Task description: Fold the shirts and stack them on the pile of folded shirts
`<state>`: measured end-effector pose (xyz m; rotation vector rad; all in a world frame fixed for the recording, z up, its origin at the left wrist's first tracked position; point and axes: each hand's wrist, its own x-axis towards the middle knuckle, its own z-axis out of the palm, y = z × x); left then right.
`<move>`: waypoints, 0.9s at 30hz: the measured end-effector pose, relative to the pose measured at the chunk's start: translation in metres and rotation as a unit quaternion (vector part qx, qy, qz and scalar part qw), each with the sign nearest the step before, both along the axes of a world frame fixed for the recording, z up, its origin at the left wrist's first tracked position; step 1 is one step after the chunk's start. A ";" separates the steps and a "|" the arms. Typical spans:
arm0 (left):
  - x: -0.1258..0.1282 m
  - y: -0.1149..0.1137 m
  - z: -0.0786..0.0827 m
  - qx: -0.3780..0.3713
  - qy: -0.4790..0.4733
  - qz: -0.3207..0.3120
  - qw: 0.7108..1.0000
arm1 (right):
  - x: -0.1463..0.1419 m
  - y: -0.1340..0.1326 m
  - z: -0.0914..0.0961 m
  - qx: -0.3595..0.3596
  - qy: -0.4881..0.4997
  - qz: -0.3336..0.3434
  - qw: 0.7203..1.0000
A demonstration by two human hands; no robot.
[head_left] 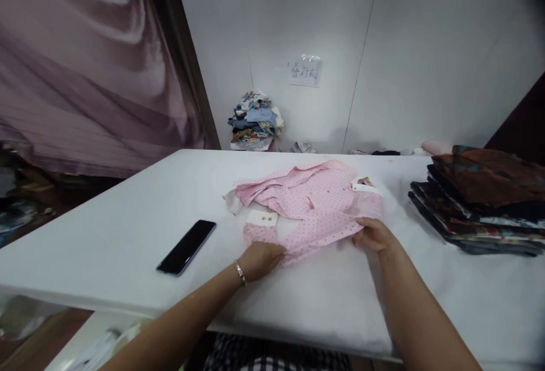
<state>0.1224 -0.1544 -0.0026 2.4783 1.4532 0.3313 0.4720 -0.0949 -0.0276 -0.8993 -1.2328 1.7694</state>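
Broadly, the head view takes in a wide table with a smooth white top [106, 240], its far edge running below the pale wall panels [306, 13] and its near edge passing under both forearms. White surface stretches from the slanting left edge to a flat black phone [186, 247], and a narrower strip of it lies between the phone and the clothing. On the right, a stack of dark, patterned folded clothes [489, 206] bounds the working side; a band of white separates it from the right hand [372, 235]. Beyond the far edge stands a heaped pile of mixed blue, white and brown clothes [255, 121].

Mid-table, slightly right of the phone, lies a pink cotton-like shirt with small dark dots [319, 195]. Its white collar [366, 185] sits at the far right; one white cuff with two round fasteners [261, 219] lies near the left hand [260, 260], and another white cuff [232, 202] pokes out farther left. The body is loosely bunched toward the far side, flatter nearer the hands. The left hand's fingers are closed on the shirt's near left edge, while the right thumb and fingers pinch its near right edge; the cloth stretches fairly straight between them.
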 end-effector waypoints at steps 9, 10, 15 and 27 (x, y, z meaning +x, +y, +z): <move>-0.039 0.093 0.039 0.108 -0.015 0.189 0.976 | -0.028 -0.003 -0.006 -0.088 -0.082 0.098 0.988; -0.045 0.106 0.037 0.118 0.022 0.213 0.970 | -0.029 -0.002 -0.007 -0.085 -0.087 0.095 0.988; -0.072 0.160 0.020 0.047 0.097 0.324 0.940 | -0.025 0.002 -0.011 -0.055 -0.044 0.035 0.997; -0.061 0.270 0.089 0.133 -0.019 0.322 0.937 | -0.030 -0.006 0.000 -0.108 0.016 -0.029 0.994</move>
